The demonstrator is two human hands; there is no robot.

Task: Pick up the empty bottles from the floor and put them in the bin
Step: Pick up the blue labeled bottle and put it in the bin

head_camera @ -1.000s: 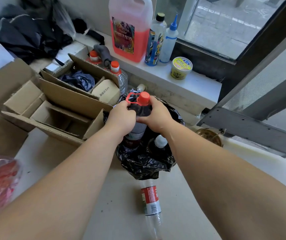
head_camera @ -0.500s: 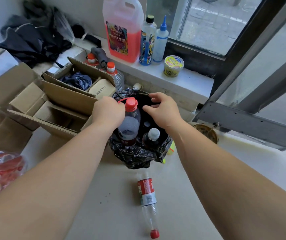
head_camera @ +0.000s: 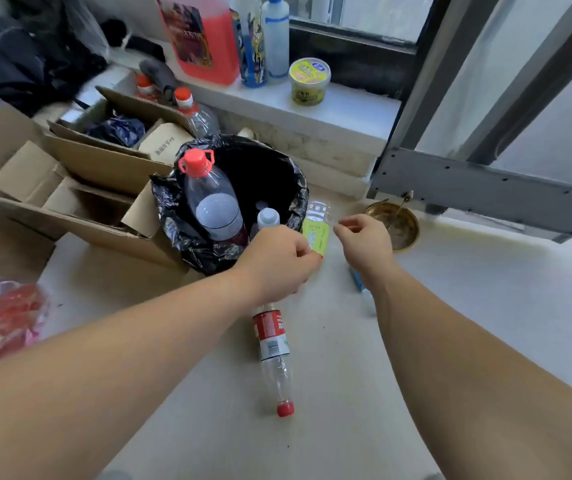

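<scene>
We see a pale floor point(head_camera: 450, 323) below a window sill point(head_camera: 346, 109). The red-label bottle point(head_camera: 272, 344) lies near the bin point(head_camera: 288, 188), cap toward us. Left hand point(head_camera: 277, 261) and right hand point(head_camera: 364, 244): each grip loosely curled, empty.

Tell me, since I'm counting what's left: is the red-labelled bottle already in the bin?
No, the red-labelled bottle lies on its side on the floor, in front of the bin.

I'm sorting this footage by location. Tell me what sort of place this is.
Probably a storeroom or utility corner by a window. Open cardboard boxes crowd the floor, a jug of red liquid stands on the sill, and a bag-lined bin holds empty bottles.
</scene>
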